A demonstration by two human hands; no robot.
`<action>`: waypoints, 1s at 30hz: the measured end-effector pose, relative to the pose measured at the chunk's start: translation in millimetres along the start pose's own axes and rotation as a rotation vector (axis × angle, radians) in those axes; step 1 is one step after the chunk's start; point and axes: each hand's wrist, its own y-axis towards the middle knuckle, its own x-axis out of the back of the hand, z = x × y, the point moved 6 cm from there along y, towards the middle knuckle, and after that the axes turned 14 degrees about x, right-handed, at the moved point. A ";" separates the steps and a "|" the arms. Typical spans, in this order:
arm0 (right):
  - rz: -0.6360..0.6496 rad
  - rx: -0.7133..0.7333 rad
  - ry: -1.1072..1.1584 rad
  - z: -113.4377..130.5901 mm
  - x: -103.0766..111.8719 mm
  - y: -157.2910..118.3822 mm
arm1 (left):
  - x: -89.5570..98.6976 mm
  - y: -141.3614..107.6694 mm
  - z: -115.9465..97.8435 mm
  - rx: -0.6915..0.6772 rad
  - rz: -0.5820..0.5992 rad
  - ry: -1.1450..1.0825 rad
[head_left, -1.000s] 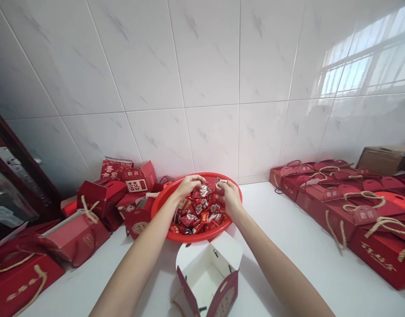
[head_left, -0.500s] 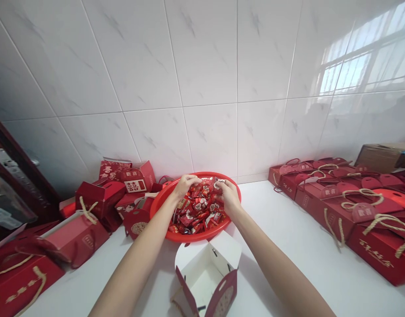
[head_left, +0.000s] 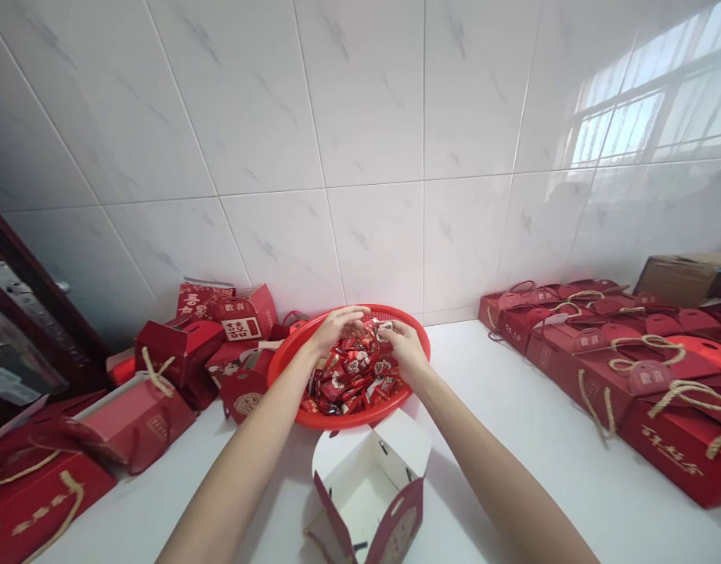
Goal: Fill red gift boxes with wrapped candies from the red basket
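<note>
A round red plastic basket (head_left: 337, 419) stands near the wall, filled with red-wrapped candies (head_left: 354, 380). Over its back left part is my left hand (head_left: 340, 329), its fingers apart and nothing visible in them. My right hand (head_left: 404, 348), over the right side of the basket, pinches a wrapped candy (head_left: 385, 330) with a pale round print. In front of the basket an open gift box (head_left: 369, 497) shows its white inside, with no candy visible in it; a rope handle hangs at its left.
Several red gift boxes with rope handles (head_left: 166, 423) crowd the left side. Closed red boxes (head_left: 607, 368) stand in rows on the right, with a brown cardboard box (head_left: 683, 278) behind them. A tiled wall (head_left: 372, 243) rises behind the white table (head_left: 471, 407).
My left hand's fingers have opened and lifted slightly to the right. The right hand keeps its candy, shifted slightly left. The open gift box stays put.
</note>
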 end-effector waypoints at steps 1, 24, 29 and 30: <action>-0.035 0.001 -0.002 -0.2 2.0 0.5 | 4.7 4.1 5.4 0.015 -0.054 0.058; -0.151 -0.012 0.068 4.4 5.7 -0.4 | 13.8 26.1 66.9 0.187 -0.029 0.915; -0.178 -0.031 0.064 4.0 6.5 -1.6 | 19.4 19.0 45.0 0.115 -0.097 0.754; -0.177 -0.033 0.065 3.9 6.2 -1.7 | 20.9 16.8 38.5 0.091 -0.119 0.705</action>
